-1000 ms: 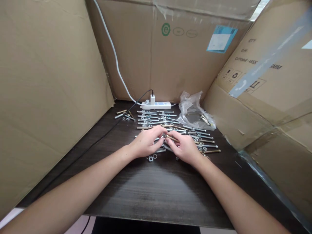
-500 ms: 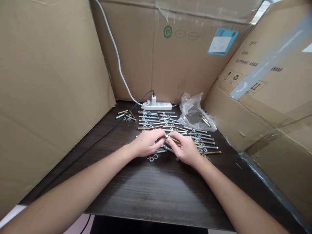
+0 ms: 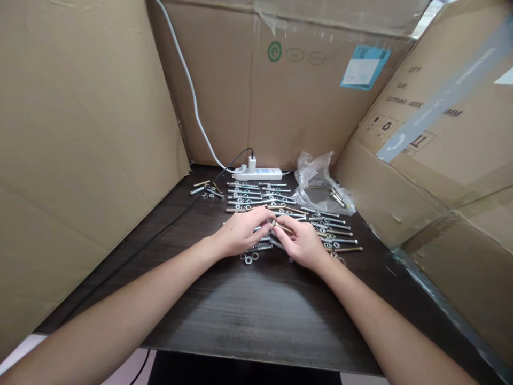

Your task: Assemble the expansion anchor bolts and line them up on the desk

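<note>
My right hand (image 3: 301, 243) is closed around a brass-coloured bolt (image 3: 284, 228), its end pointing left. At that end sits a small nut (image 3: 273, 223), pinched by the thumb and fingertips of my left hand (image 3: 243, 232). Both hands hover over rows of metal bolts (image 3: 335, 234), silver and brass-coloured, with small nuts and washers beside them. Just below my left hand lie a loose hex nut (image 3: 248, 260) and a flat washer (image 3: 255, 256). Some hardware under the hands is hidden.
A white power strip (image 3: 264, 174) with a plugged-in charger stands behind the rows. To its right is a clear plastic bag (image 3: 315, 182) with metal pieces. A black cable (image 3: 160, 233) crosses the dark table (image 3: 248, 310). Cardboard walls (image 3: 216, 91) enclose the left, back and right.
My left fingertips have shifted slightly around the nut at the bolt's end. My right hand keeps its hold, and the whole view has moved a little.
</note>
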The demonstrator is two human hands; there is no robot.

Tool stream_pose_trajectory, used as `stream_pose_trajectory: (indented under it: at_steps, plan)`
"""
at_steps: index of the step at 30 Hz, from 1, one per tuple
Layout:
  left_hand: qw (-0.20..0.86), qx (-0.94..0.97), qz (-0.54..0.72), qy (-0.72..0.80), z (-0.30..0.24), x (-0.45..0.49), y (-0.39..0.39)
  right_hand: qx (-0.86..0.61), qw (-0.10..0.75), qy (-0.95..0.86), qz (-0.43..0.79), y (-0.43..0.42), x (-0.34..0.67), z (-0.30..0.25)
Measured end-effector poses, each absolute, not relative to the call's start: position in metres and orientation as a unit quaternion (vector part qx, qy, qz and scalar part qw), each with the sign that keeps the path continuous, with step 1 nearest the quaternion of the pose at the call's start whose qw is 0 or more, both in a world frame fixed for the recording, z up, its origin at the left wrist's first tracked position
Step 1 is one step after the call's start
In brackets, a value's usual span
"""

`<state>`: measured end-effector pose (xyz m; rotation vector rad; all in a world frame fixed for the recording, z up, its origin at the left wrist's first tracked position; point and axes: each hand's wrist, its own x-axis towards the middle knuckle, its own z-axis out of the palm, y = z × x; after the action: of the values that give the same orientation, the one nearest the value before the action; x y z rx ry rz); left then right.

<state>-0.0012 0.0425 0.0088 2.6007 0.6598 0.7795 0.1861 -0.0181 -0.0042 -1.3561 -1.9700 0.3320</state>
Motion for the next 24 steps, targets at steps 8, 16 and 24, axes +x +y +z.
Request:
stream_pose_trajectory:
  at_steps: [8,16,24]
  plan:
    - [0.182,0.918,0.230,0.266,0.009,0.000,0.042,-0.522,0.326,-0.782,0.100,-0.020,0.183,-0.002]
    - [0.101,0.927,0.219,0.288,0.021,0.002,0.044,-0.521,0.332,-0.778,0.116,-0.020,0.182,-0.004]
    - [0.443,0.891,0.044,0.092,-0.036,-0.024,-0.077,-0.535,0.364,-0.752,0.128,-0.016,0.189,-0.002]
